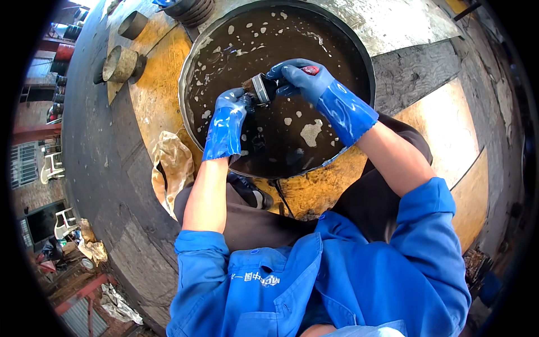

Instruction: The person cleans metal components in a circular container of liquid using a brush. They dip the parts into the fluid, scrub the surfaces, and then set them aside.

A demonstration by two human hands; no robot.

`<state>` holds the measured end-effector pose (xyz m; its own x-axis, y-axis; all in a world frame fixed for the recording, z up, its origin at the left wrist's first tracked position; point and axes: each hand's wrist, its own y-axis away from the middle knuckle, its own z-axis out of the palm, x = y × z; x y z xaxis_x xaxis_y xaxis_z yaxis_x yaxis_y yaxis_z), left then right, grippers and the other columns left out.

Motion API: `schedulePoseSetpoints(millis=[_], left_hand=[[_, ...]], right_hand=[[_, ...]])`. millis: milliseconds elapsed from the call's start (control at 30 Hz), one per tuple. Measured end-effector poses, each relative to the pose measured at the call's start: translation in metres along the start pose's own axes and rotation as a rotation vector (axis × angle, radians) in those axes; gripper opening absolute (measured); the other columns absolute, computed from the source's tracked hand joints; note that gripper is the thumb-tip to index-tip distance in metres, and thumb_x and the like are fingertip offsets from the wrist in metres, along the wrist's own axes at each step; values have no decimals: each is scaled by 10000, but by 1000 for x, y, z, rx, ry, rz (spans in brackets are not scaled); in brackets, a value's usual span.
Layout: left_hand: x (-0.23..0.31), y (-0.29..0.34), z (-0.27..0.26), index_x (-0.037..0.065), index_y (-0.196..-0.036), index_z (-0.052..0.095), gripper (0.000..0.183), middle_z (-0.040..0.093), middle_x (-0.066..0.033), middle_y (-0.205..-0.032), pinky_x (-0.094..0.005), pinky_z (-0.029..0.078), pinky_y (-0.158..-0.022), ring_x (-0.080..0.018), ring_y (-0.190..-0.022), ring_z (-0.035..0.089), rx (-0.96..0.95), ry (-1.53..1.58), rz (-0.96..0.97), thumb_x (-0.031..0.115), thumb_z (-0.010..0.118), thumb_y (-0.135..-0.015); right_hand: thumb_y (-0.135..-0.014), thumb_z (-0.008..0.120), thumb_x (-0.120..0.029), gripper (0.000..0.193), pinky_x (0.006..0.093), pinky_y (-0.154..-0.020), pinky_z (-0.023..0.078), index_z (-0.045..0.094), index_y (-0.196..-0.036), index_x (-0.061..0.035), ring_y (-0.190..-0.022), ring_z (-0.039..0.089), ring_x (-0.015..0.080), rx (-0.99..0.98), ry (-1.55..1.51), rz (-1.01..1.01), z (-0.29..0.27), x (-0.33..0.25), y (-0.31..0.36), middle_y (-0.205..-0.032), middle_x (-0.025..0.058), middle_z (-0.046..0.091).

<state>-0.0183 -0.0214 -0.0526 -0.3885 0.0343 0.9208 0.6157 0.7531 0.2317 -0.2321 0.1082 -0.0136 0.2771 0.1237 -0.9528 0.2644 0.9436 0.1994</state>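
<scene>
Both my hands wear blue rubber gloves and meet over a wide round basin of dark liquid with patches of pale foam. In my right hand is what looks like a paintbrush, with a silver metal band, a dark neck and brownish bristles at its left end. A red piece, perhaps the handle's end, shows between the right thumb and fingers. My left hand is closed at the bristle end, below the metal band. Its fingertips are partly hidden against the dark liquid.
Left of the basin, two metal cylinders lie on yellow-stained sheeting. Ring-shaped dark parts are stacked at the upper left. A crumpled tan bag lies by my left knee. Flat sheets cover the ground at right.
</scene>
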Motion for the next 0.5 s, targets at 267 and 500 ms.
schedulePoseSetpoints(millis=[267,500], left_hand=[[2,3,-15,0,-1219,744,260,760,-23,-967,-274,534,-771,-112,-844,673,61,175,-10,126,676,-1002],[34,13,-19,-20,-1165,749,208,759,-37,-932,-260,529,-721,-98,-784,649,81,243,5,80,663,-1004]], right_hand=[[-1048,579,-207,287,321,-857,624,710,-1227,-24,-952,739,177,13,48,-29,-12,-7,-1,-1112,99,755],[-1044,615,-192,247,304,-830,615,724,-1196,-32,-937,723,146,58,0,-109,-30,-15,-1,-1074,67,757]])
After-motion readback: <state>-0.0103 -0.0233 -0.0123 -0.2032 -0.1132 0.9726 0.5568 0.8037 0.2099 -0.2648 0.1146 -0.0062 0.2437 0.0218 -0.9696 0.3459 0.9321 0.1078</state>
